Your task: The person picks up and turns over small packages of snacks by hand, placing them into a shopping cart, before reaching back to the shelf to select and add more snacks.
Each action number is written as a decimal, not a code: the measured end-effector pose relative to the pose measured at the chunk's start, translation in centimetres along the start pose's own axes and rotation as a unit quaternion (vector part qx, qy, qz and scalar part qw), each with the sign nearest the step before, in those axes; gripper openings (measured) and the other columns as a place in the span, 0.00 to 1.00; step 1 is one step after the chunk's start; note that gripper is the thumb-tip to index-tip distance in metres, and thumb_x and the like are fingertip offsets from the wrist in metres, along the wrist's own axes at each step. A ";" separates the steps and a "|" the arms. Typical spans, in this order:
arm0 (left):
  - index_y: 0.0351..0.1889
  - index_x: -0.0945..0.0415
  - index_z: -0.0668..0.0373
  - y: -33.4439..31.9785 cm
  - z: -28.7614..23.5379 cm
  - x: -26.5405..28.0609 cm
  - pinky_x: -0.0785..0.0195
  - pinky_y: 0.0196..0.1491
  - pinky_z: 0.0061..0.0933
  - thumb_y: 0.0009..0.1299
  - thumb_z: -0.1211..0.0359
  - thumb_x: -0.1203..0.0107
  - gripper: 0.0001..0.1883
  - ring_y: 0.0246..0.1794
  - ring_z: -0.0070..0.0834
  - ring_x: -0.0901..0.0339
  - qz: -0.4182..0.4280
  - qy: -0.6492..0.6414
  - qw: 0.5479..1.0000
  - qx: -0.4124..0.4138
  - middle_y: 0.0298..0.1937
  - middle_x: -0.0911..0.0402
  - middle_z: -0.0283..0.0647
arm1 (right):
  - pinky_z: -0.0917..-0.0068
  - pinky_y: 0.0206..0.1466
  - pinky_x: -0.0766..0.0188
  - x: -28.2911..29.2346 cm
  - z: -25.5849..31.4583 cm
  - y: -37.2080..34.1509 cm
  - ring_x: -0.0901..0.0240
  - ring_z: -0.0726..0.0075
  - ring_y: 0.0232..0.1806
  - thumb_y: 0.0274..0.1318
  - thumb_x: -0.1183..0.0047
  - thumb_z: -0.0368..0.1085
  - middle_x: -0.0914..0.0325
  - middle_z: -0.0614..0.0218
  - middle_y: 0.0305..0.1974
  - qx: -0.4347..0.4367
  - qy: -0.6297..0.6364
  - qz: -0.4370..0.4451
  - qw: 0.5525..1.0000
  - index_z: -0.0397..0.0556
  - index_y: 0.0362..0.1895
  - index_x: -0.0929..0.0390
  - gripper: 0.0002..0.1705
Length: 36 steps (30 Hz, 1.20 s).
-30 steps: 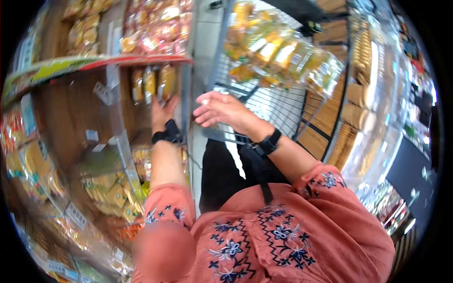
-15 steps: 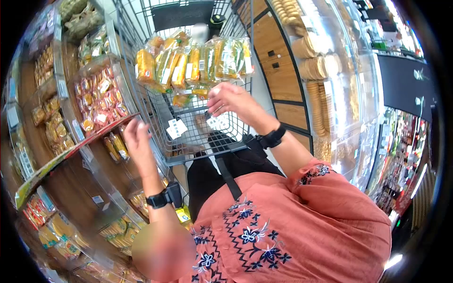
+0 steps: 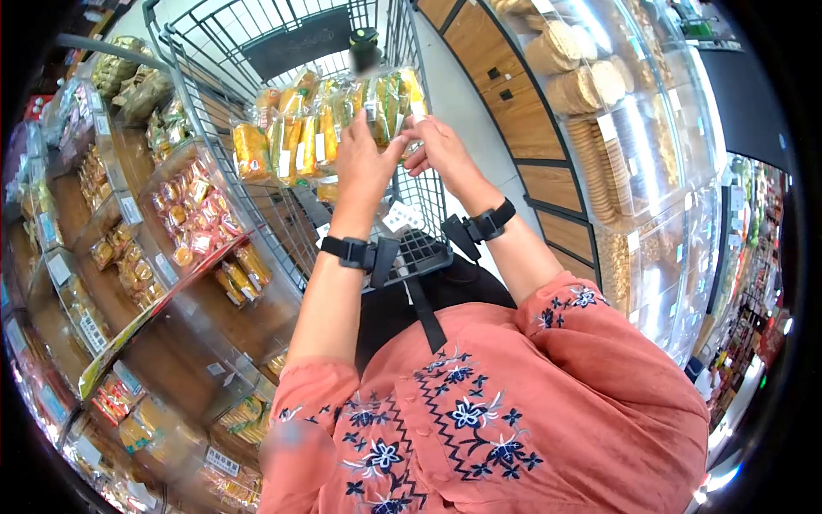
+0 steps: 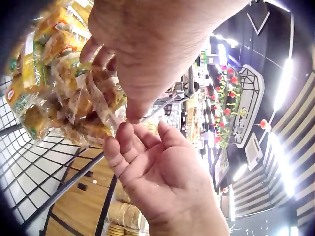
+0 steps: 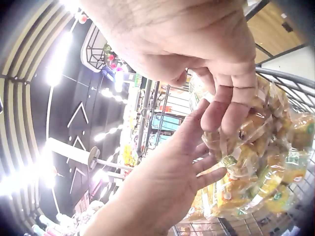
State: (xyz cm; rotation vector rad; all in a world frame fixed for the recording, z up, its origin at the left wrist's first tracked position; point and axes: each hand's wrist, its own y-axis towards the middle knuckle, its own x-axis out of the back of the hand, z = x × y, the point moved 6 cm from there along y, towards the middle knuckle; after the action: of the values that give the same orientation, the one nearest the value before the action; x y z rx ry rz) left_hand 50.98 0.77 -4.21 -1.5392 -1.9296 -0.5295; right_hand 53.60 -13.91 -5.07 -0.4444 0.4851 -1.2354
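Observation:
Several clear-wrapped yellow bread rolls point(image 3: 301, 141) stand in a row in a wire shopping cart point(image 3: 214, 94). My left hand point(image 3: 364, 167) reaches to the near side of the row, its fingers extended at the wrappers. Close beside it, my right hand point(image 3: 447, 158) is at the right end of the row, fingers loosely bent. In the right wrist view, the fingers of both hands overlap the bread packs point(image 5: 266, 162). The left wrist view has my right palm point(image 4: 165, 169) facing up, with nothing in it.
On the left, wooden shelves hold pink-wrapped snacks point(image 3: 193, 206) and a few more yellow packs point(image 3: 244, 274). Clear bins of round biscuits point(image 3: 591, 86) stand above wooden cabinets point(image 3: 505, 103) on the right. White labels point(image 3: 402, 216) lie at the cart's near end.
My left hand has left the shelf's yellow packs and swung right to the bread in the cart. My right hand has moved slightly to meet the row. The view has turned toward the cart.

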 end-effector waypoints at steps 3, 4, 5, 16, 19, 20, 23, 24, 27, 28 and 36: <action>0.69 0.39 0.69 0.6 0.8 -0.8 0.33 0.61 0.46 0.62 0.54 0.34 0.43 0.59 0.58 0.29 -0.003 -0.012 0.999 0.030 0.60 0.30 0.64 | 0.71 0.30 0.21 0.0 -0.1 0.3 0.23 0.66 0.28 0.72 0.60 0.51 0.22 0.57 0.46 -0.008 0.030 -0.004 1.000 0.40 0.57 0.31 0.26; 0.70 0.40 0.69 0.8 1.8 -1.3 0.33 0.62 0.46 0.63 0.55 0.36 0.42 0.60 0.58 0.29 0.001 -0.043 0.998 0.050 0.60 0.30 0.64 | 0.71 0.31 0.21 -0.1 0.1 0.0 0.23 0.67 0.28 0.72 0.60 0.51 0.21 0.56 0.46 -0.011 0.045 0.012 0.999 0.39 0.57 0.31 0.26; 0.70 0.41 0.69 1.1 2.8 -1.6 0.34 0.62 0.46 0.63 0.56 0.37 0.42 0.60 0.57 0.29 0.005 -0.076 0.995 0.070 0.61 0.30 0.64 | 0.71 0.31 0.21 -0.2 0.4 -0.2 0.23 0.68 0.28 0.71 0.60 0.51 0.20 0.56 0.46 -0.015 0.060 0.028 0.998 0.39 0.57 0.31 0.26; 0.63 0.28 0.57 -7.9 2.4 6.0 0.29 0.51 0.39 0.74 0.53 0.50 0.25 0.53 0.35 0.23 0.138 -0.674 0.687 0.234 0.57 0.20 0.41 | 0.70 0.44 0.22 -1.7 4.2 -2.7 0.22 0.68 0.43 0.71 0.52 0.45 0.21 0.58 0.49 0.065 0.038 0.075 0.994 0.42 0.60 0.32 0.23; 0.62 0.28 0.58 -11.5 2.8 8.4 0.27 0.48 0.41 0.75 0.46 0.58 0.29 0.50 0.37 0.21 0.144 -0.706 0.650 0.241 0.55 0.19 0.43 | 0.71 0.48 0.23 -6.3 4.7 -4.9 0.23 0.69 0.48 0.69 0.49 0.47 0.24 0.62 0.50 0.027 0.107 0.167 0.980 0.43 0.62 0.33 0.26; 0.62 0.28 0.58 -12.6 2.8 9.1 0.27 0.48 0.41 0.75 0.46 0.58 0.29 0.50 0.38 0.21 0.152 -0.722 0.636 0.225 0.55 0.19 0.44 | 0.71 0.48 0.23 -7.8 4.7 -6.1 0.23 0.70 0.47 0.69 0.48 0.48 0.24 0.62 0.50 0.016 0.133 0.200 0.971 0.43 0.63 0.33 0.28; 0.65 0.30 0.62 -15.7 3.0 11.0 0.25 0.44 0.41 0.76 0.44 0.61 0.33 0.48 0.44 0.20 0.142 -0.751 0.612 0.204 0.55 0.20 0.50 | 0.73 0.46 0.24 -11.3 3.7 -7.3 0.23 0.74 0.45 0.68 0.47 0.49 0.23 0.67 0.46 0.003 0.123 0.251 0.960 0.47 0.56 0.27 0.22; 0.66 0.31 0.62 -16.6 2.9 11.7 0.24 0.44 0.41 0.76 0.43 0.62 0.34 0.49 0.45 0.20 0.143 -0.752 0.611 0.201 0.56 0.20 0.51 | 0.73 0.46 0.24 -12.5 3.4 -7.9 0.23 0.75 0.44 0.68 0.47 0.49 0.23 0.68 0.45 0.000 0.117 0.263 0.958 0.49 0.54 0.26 0.21; 0.69 0.35 0.65 -19.2 3.0 14.2 0.21 0.48 0.45 0.78 0.39 0.69 0.39 0.55 0.49 0.21 0.129 -0.745 0.627 0.187 0.59 0.23 0.58 | 0.74 0.44 0.24 -15.3 3.1 -10.2 0.24 0.77 0.40 0.67 0.46 0.51 0.22 0.71 0.40 0.015 0.077 0.282 0.956 0.50 0.48 0.25 0.19; 0.69 0.35 0.65 -20.2 3.3 15.0 0.21 0.50 0.46 0.77 0.37 0.70 0.41 0.56 0.49 0.21 0.108 -0.741 0.636 0.186 0.59 0.23 0.58 | 0.74 0.44 0.23 -16.3 3.2 -11.0 0.24 0.78 0.39 0.67 0.45 0.51 0.22 0.72 0.39 0.017 0.066 0.285 0.956 0.50 0.48 0.25 0.19; 0.73 0.45 0.68 -29.0 5.4 21.3 0.25 0.59 0.48 0.75 0.39 0.55 0.44 0.60 0.44 0.23 -0.033 -0.657 0.746 0.107 0.65 0.27 0.52 | 0.69 0.49 0.24 -22.1 0.6 -15.3 0.24 0.75 0.45 0.67 0.45 0.49 0.23 0.71 0.44 0.005 0.047 0.350 0.935 0.51 0.47 0.28 0.17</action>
State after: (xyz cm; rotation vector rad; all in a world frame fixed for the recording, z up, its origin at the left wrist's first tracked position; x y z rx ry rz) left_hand 18.80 12.54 7.96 -1.8334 -2.8239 1.0826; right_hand 36.40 3.25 6.54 -0.1694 0.6478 -0.5673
